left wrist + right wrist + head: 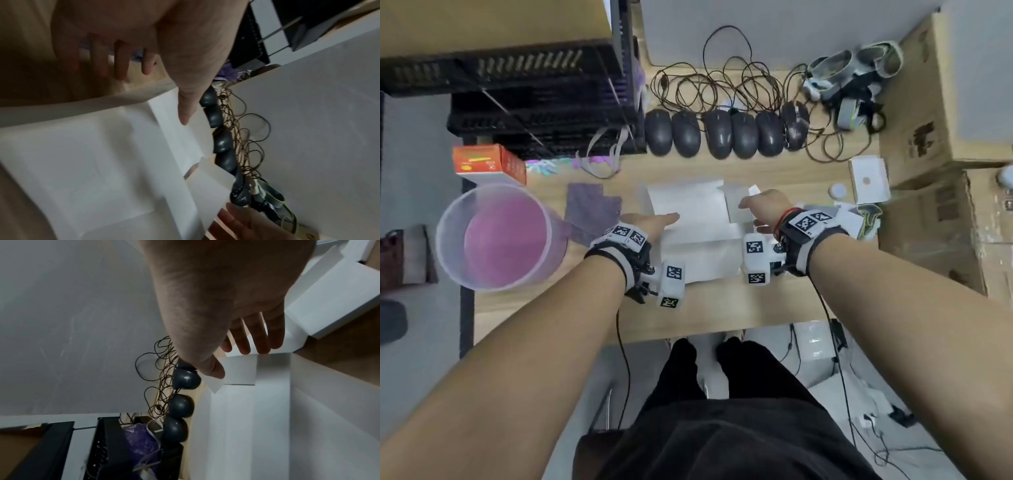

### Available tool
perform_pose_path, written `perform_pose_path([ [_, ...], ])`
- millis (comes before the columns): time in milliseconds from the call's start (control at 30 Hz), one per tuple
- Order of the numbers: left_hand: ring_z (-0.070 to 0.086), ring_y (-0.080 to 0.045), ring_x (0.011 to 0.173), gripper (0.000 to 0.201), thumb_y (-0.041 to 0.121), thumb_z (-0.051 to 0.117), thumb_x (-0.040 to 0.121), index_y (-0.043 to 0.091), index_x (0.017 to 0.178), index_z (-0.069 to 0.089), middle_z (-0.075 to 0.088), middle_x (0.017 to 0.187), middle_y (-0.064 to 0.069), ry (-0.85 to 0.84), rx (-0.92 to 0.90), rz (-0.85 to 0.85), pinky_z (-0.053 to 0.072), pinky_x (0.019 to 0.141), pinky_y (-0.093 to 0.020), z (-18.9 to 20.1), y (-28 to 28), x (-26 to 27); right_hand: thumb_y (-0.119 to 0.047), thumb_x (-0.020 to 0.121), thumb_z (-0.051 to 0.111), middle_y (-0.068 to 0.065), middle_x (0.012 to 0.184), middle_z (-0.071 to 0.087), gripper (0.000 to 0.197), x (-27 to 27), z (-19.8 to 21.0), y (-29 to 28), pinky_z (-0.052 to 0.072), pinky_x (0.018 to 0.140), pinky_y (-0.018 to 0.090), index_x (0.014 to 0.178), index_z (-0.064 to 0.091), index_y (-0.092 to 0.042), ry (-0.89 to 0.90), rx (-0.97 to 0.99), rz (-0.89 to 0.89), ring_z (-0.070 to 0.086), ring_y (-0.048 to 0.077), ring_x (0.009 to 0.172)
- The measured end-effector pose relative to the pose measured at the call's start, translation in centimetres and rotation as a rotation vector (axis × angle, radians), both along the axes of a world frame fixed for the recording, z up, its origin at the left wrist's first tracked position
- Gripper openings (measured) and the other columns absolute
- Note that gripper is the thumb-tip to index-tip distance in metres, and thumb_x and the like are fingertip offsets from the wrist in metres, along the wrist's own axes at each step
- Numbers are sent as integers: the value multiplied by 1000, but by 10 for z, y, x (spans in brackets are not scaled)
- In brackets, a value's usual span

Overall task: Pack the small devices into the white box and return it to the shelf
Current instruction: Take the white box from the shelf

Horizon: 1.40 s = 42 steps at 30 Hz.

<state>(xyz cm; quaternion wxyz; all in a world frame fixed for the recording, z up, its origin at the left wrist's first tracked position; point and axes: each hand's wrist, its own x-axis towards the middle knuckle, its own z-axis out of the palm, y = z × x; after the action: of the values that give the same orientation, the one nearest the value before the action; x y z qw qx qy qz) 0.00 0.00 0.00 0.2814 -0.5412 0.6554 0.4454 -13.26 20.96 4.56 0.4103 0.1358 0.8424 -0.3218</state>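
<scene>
The white box (702,240) stands in the middle of the wooden table with its flaps open. Only white surfaces show inside the box (92,162). My left hand (654,221) straddles its left wall. The thumb (185,113) lies on the flap and straight fingers (121,65) hang outside. My right hand (751,216) pinches the right side flap (240,369) between thumb and fingers. Several black computer mice (722,133) lie in a row behind the box, their cables tangled; they also show in the wrist views (222,141) (180,405).
Black crates on a shelf (544,102) stand at the back left. A clear bucket (496,236) and an orange carton (489,162) sit on the left. A small white box (868,180), headsets (856,68) and cardboard boxes (941,102) crowd the right.
</scene>
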Motion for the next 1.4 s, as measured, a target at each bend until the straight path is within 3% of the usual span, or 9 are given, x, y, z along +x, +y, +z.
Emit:
perform_pose_path([
  [267,58,-28,86,112,84,67,60,6,138,49,63,121,-13,-66,145,-58,48,75,-35,-9,11,12,-13,87,61,10,63,52,10,3,-14,1,36,33,19,85,55,-5,-105,23,243,48,21,35],
  [400,58,-26,113,128,99,62,31,22,133,58,58,136,2,-43,256,46,46,97,-40,-32,15,8,-14,88,58,7,68,55,11,-4,-17,5,35,35,18,98,59,-8,-88,1,350,49,18,42],
  [567,58,-32,123,123,91,75,32,33,138,53,58,141,-1,-83,394,113,45,101,-55,-118,6,11,-33,78,68,9,86,63,33,-15,-18,19,40,41,15,104,57,-16,-186,-47,318,54,18,50],
  [700,57,-37,124,118,90,74,38,36,140,50,53,144,-1,-29,408,118,45,101,-57,-88,25,6,-48,71,78,5,111,67,69,-22,-19,29,52,53,23,127,51,-17,-171,-98,324,67,21,82],
  [900,59,-33,123,113,96,69,33,36,130,62,63,133,-3,49,268,262,42,106,-54,-54,23,-4,-43,85,72,-5,94,64,28,-37,7,35,50,74,29,100,61,-23,-181,-255,328,58,11,82],
  [1067,55,-28,129,104,95,64,47,39,134,58,55,144,-1,224,269,255,37,110,-51,-19,-1,-29,-62,79,67,-5,121,57,52,-63,40,30,44,101,44,117,60,-26,-127,-314,338,52,19,113],
  [1200,58,-31,126,116,94,68,40,31,137,57,60,139,-6,300,304,259,39,109,-54,66,6,-53,-20,91,60,-4,103,61,7,-83,73,22,55,83,31,98,62,-21,-84,-481,246,60,23,106],
  [1300,70,-34,105,107,88,72,40,25,126,63,72,119,-10,316,354,296,49,100,-55,104,2,-66,-9,89,56,4,108,59,18,-93,93,17,59,78,32,105,58,-16,-39,-573,206,62,27,105],
  [1400,63,-32,119,118,94,69,35,34,136,56,63,135,-5,351,332,275,45,103,-55,121,-11,-77,-28,93,64,-1,113,64,37,-97,112,15,59,73,34,128,52,-25,5,-649,202,70,24,101],
])
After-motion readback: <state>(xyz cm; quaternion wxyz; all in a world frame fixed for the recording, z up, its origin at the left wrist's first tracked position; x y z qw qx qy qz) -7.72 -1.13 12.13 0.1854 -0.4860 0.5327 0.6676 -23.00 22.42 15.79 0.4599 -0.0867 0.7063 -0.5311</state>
